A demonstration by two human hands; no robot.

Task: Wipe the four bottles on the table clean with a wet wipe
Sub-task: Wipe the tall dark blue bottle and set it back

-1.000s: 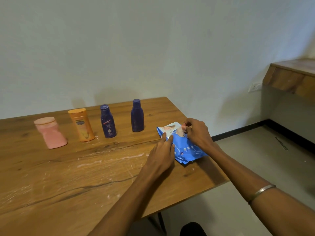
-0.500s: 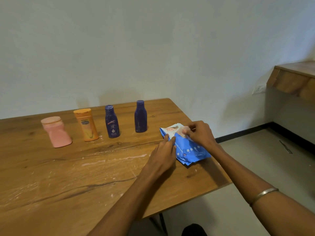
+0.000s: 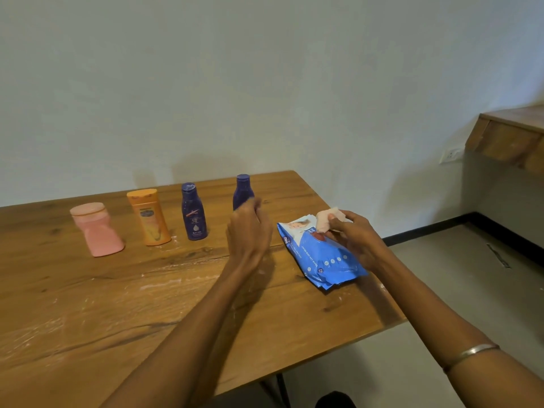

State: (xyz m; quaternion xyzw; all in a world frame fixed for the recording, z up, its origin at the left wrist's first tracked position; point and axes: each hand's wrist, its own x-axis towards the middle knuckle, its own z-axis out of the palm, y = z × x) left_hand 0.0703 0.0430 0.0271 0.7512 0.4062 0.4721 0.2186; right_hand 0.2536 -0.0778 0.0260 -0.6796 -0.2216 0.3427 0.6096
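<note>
Four upright bottles [image 3: 192, 212]; right hand [image 3: 357, 240] pinches a crumpled wipe [image 3: 328, 219], left hand [image 3: 248, 231] loosely curled, empty.

Two bare forearms are being shown by the head camera, with no sleeves reaching into view on either side. The left hand [image 3: 248, 234] is being seen with nothing worn on its fingers or wrist. The right hand [image 3: 357, 237] is likewise being seen without rings. A thin, plain metal bangle [image 3: 471, 353], silver in tone, is being worn around the right forearm, well up from the wrist. At the bottom edge of the view, a small dark rounded shape [image 3: 335, 401] is being glimpsed; what it is cannot be told.
</note>
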